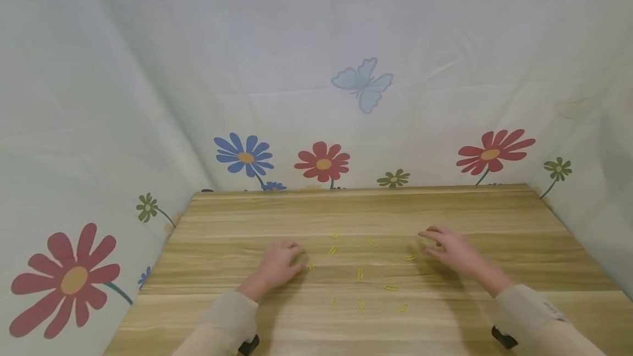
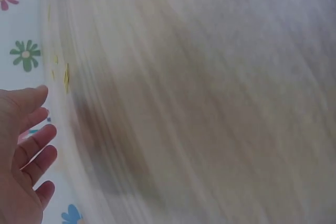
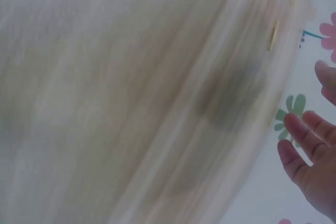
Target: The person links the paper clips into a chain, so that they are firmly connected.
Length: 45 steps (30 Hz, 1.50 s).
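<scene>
Several yellow paper clips lie scattered on the wooden table, among them a paper clip (image 1: pixel 360 273) near the middle and another paper clip (image 1: pixel 391 288) to its right. My left hand (image 1: pixel 280 262) hovers over the table at the left of the group, its fingers relaxed and holding nothing. Closest to it lies one paper clip (image 1: pixel 311 267). On the right, my right hand (image 1: pixel 455 251) is raised above the wood with loosely spread fingers and nothing in them. A paper clip (image 1: pixel 410 258) lies just left of its fingertips. Both wrist views show bare palms and slightly bent fingers.
The wooden table (image 1: pixel 237 213) has a light striped grain and ends at a far edge against a pale cloth backdrop (image 1: pixel 277 70). Printed flowers and butterflies decorate that cloth, which also rises along the left and right sides.
</scene>
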Tool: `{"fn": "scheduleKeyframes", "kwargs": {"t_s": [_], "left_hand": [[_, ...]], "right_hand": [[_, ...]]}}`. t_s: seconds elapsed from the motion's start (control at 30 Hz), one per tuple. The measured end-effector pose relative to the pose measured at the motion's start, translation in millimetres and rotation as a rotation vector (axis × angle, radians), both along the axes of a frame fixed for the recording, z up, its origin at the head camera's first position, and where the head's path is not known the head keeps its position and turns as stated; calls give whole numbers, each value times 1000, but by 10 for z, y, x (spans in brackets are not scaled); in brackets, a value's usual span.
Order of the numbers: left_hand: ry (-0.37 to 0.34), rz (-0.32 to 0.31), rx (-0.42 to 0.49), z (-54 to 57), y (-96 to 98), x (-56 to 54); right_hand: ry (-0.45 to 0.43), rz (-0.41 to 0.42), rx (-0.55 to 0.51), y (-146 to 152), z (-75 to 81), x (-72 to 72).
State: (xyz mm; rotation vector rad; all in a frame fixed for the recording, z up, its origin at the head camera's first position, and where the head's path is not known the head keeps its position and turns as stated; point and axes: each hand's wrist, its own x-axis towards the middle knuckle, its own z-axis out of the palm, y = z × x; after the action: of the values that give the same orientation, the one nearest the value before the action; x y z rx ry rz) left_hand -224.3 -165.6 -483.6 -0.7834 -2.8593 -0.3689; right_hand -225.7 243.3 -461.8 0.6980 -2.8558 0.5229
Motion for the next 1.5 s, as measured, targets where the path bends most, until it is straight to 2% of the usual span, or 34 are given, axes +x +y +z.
{"fn": "scheduleKeyframes", "kwargs": {"t_s": [0.3, 0.43, 0.63, 0.9, 1.07, 1.33, 1.5], "left_hand": [[29, 14, -6, -109, 114, 13], [40, 22, -7, -128, 151, 15], [98, 18, -32, -147, 187, 18], [134, 30, -6, -151, 202, 14], [131, 30, 2, -146, 200, 8], [75, 55, 18, -145, 195, 10], [50, 59, 14, -147, 195, 14]], "right_hand": [[-37, 11, -29, -94, -99, -10], [-56, 2, -25, -128, -139, -11], [-68, -12, -17, -161, -203, -19], [-61, -54, -10, -175, -298, -62], [-70, -76, -12, -189, -310, -69], [-61, -81, -3, -214, -319, -63], [-85, -92, -11, -230, -324, -64]]}}
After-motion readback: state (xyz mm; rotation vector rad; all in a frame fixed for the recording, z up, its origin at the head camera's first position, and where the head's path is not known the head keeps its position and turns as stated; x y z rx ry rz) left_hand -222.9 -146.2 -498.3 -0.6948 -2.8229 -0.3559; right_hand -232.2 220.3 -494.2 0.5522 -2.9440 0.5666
